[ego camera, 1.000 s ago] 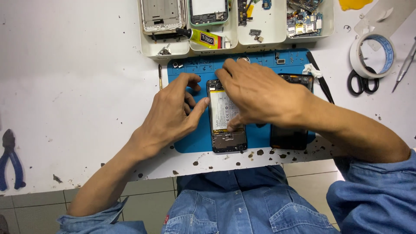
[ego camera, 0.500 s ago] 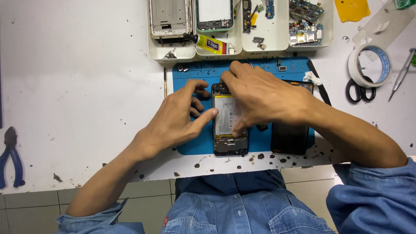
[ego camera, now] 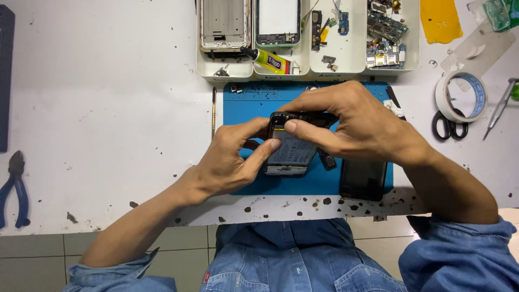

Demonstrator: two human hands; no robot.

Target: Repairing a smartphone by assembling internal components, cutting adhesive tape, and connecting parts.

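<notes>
An opened phone (ego camera: 292,147) sits at the centre of a work mat (ego camera: 254,105), held between the left hand (ego camera: 233,162) at eight o'clock and the right hand (ego camera: 357,127) at two o'clock. A second phone (ego camera: 363,179) lies at four o'clock. The parts tray (ego camera: 308,67) stands at twelve, tape roll (ego camera: 459,96) and scissors (ego camera: 445,128) at three, pliers (ego camera: 15,189) at nine.

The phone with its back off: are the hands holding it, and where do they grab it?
Yes. Both hands hold the opened phone above the blue mat: the left hand grips its left edge, the right hand its top end.
</notes>
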